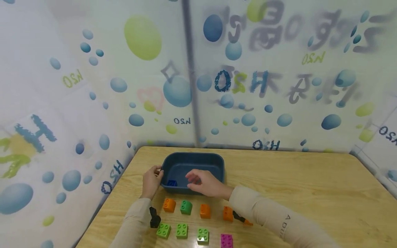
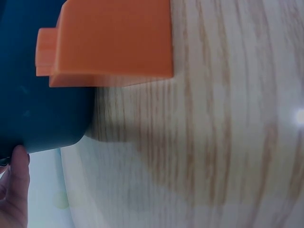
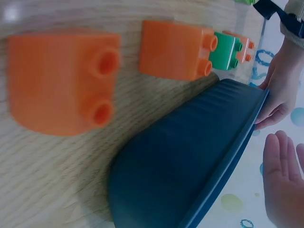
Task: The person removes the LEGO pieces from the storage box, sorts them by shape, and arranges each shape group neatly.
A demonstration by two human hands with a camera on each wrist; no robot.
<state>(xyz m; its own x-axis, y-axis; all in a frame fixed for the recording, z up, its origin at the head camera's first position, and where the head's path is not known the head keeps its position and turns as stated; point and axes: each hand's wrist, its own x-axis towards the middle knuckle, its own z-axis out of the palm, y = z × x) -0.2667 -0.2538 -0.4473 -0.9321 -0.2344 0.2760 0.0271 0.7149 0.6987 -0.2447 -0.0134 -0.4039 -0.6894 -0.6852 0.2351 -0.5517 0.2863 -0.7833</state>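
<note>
Wooden table (image 1: pixel 310 193) before bubble-print walls, seen from the head: blue tub (image 1: pixel 217 162) near the far edge, blue brick (image 1: pixel 172 183) inside; left hand (image 1: pixel 152 181) gripping the tub's left rim, right hand (image 1: pixel 203 182) over the tub, fingers relaxed, holding nothing; loose bricks in two rows (orange, green, pink) just in front

Left wrist: orange brick (image 2: pixel 111 40) beside the tub wall (image 2: pixel 42 118)

Right wrist: open palm (image 3: pixel 285 180) above the rim (image 3: pixel 228 156)

Looks like a kids' play corner: bubble-print wall sheets (image 1: pixel 93 86) w/ doodles round a wooden table (image 1: pixel 310 193).
</note>
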